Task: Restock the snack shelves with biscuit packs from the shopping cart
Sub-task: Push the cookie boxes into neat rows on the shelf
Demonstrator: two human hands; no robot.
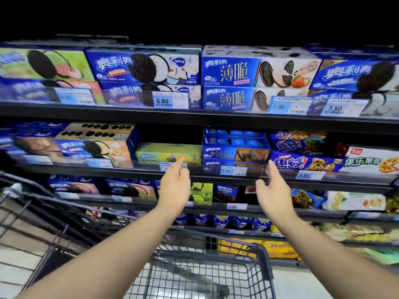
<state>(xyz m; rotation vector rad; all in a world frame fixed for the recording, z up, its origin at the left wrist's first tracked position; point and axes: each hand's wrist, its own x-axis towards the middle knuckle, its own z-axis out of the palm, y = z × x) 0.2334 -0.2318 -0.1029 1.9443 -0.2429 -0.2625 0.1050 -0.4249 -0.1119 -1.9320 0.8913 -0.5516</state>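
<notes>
Lying flat on the middle shelf point(108, 168), centre of frame: one green biscuit pack point(168, 153), with a stack of blue biscuit packs point(235, 147) just beside it on its right. The green pack sits lower than the stacks on either side. Both hands are up in front of this shelf, just below the packs. The left hand point(174, 186) is under the green pack. The right hand point(273, 190) is under the lower right corner of the blue stack.

Left: empty. Its fingers are loosely extended and slightly bent, and the forefinger points up at the shelf's front edge by a price tag point(166, 167). Contact with the edge cannot be told because of blur.

Right: empty. The palm is turned toward frame left, the fingers are straight and close together pointing up, and the thumb is spread wide. The fingertips reach the shelf front at the blue stack's corner. Touching or just short cannot be told.

Outward on the same shelf:
- Right of the blue stack are blue chocolate-chip cookie packs point(302, 162), then a white pack point(371, 161) at the frame's right edge.
- Left of the green pack are gold-topped boxes point(97, 131).

The top shelf point(129, 114) runs across the upper frame. On it are blue sandwich-biscuit boxes point(146, 65), two high, with tags reading 6.80 and 7.50.

The lower shelf point(151, 207) passes behind the wrists, and its packs are blurred.

The shopping cart point(262, 253) is at bottom centre between the forearms, a wire mesh basket with a dark rim. Its contents are too blurred to tell. A second cart point(21, 212) sits at lower left.
</notes>
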